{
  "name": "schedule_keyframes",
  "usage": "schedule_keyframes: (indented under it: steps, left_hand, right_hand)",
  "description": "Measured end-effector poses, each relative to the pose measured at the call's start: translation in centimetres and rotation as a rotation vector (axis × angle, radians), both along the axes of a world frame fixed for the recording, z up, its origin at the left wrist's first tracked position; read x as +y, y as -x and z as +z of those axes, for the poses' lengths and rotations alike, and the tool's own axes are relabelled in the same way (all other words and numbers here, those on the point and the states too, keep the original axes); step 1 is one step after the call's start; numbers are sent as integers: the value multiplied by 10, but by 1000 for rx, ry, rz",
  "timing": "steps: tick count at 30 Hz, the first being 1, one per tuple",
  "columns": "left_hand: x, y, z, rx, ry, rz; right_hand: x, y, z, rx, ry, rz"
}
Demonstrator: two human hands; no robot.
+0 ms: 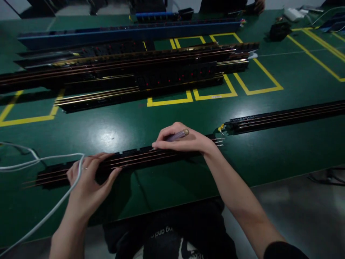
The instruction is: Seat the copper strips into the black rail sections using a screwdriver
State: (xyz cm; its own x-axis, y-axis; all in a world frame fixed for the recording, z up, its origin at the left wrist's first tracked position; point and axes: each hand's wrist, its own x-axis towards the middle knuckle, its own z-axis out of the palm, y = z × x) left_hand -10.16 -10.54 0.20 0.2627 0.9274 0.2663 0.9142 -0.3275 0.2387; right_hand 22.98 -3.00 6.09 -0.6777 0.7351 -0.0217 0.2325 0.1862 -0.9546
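Note:
A long black strip (pixel 134 162) with thin copper rods (pixel 147 157) along its length lies in front of me. My left hand (pixel 90 172) grips its left part, with fingers over the far edge and the thumb on the near side. My right hand (pixel 183 140) is closed around a slim screwdriver-like tool with a purplish, see-through handle (pixel 177 135). The tool's tip points down at the strip's far edge; what it touches is too small to tell. Silvery rod ends (pixel 219 142) stick out at the strip's right end.
A similar black strip (pixel 285 117) with a yellow connector (pixel 221 127) lies to the right. Several black strips (pixel 172 77) and a long blue housing (pixel 129 34) are at the back. A white cable (pixel 64 196) crosses my left wrist. Yellow tape (pixel 265 91) marks the green table (pixel 172 194).

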Motion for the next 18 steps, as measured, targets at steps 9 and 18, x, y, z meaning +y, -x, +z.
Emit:
schedule_keyframes:
  steps: [9, 18]
  left_hand:
    - [-6, -98, 3, -54, -30, -22]
    - [2, -27, -1, 10, -42, 58]
  right_hand:
    - [-1, -5, 4, -78, 130, 25]
    - [3, -17, 5, -50, 104, 51]
